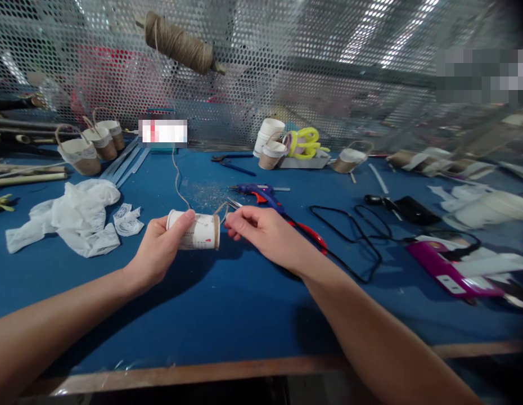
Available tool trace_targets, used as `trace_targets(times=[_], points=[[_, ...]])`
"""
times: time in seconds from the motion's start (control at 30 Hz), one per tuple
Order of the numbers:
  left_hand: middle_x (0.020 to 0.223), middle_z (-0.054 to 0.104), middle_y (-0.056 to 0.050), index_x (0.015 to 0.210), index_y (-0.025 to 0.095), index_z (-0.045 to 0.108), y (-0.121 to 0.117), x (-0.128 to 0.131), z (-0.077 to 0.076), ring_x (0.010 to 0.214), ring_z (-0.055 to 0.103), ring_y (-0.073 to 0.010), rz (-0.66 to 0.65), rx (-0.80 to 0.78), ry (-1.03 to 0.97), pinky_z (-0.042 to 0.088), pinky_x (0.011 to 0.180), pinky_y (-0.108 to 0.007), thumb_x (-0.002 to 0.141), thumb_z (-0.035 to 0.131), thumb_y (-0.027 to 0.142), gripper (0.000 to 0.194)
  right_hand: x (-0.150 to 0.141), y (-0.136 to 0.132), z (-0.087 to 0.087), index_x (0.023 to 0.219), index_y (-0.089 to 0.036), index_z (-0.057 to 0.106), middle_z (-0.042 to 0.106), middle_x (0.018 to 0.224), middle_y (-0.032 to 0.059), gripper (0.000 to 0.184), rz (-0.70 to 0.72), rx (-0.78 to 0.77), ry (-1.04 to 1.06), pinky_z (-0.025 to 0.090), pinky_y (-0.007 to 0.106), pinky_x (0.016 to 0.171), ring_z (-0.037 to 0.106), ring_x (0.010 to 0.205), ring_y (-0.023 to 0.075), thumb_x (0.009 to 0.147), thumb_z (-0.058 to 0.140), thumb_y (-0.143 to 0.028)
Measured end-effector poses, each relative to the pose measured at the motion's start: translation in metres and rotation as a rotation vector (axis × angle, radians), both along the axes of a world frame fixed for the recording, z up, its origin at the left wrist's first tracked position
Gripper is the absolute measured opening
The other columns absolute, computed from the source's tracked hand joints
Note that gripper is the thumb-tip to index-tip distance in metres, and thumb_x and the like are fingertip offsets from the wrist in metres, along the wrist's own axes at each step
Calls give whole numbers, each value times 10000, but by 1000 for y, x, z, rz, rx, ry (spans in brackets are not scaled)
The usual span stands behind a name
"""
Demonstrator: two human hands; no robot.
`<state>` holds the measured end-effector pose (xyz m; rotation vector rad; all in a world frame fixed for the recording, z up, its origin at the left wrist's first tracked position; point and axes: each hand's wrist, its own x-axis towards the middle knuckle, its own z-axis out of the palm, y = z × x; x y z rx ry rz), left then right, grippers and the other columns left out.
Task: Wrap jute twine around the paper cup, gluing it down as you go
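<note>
My left hand is wrapped round a white printed paper cup, which lies on its side above the blue table. Brown twine is wound round the cup's right end and runs across to my right hand. The fingers of that hand are pinched together on the twine, their tips partly hidden. Another length of the cord comes down from a twine spool hanging on the mesh and passes behind my left thumb. Just beyond my right hand lies a blue glue gun.
White lace is heaped at the left. Several twine-wrapped cups with handles stand at the back. Pliers, yellow-handled scissors and stacked cups are near the mesh. Black cable and a purple power strip lie right.
</note>
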<state>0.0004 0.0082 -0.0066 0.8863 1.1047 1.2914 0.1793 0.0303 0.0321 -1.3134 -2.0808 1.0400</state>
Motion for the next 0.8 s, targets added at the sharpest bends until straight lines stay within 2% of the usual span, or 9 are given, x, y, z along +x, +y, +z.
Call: trace_targets(times=[0.07,0.13,0.3,0.53,0.7,0.8], points=[[513,546,30,607,108,605,0,-1,-2,470,466,-67,-7,20,36,373,474,-176,714,608,370,283,-1,-3,2,786,-160,577,598,717,20,300,114,-62,14,403,254,577,526,638,117,818,470,-439],[504,529,32,616,110,600,1,-3,-4,472,459,-75,-13,41,84,372,477,-187,718,599,392,299,-3,-5,5,800,-160,574,593,725,9,228,160,-100,39,401,241,581,518,641,107,795,521,-381],[487,509,34,592,109,596,-1,-4,-2,448,407,-63,-1,95,209,335,440,-176,724,579,379,302,-6,-8,6,789,-151,571,576,715,-6,120,102,-131,94,393,226,580,498,635,93,758,562,-266],[485,522,23,569,117,614,-7,-3,3,451,411,-74,6,227,370,362,430,-176,737,545,331,281,-8,-8,3,701,-159,555,517,611,-44,80,51,-156,147,344,209,512,431,548,66,722,584,-230],[549,599,0,589,126,629,-9,-3,5,492,484,-95,-28,360,434,407,466,-182,759,524,298,263,-4,-6,4,754,-158,569,584,673,-15,95,64,-270,292,388,233,605,514,632,89,730,580,-249],[561,617,4,563,135,614,-10,-3,5,494,497,-92,-63,428,433,405,463,-176,761,527,271,256,-4,-5,5,727,-157,560,585,650,-15,68,49,-302,305,389,238,610,515,621,90,714,585,-218]])
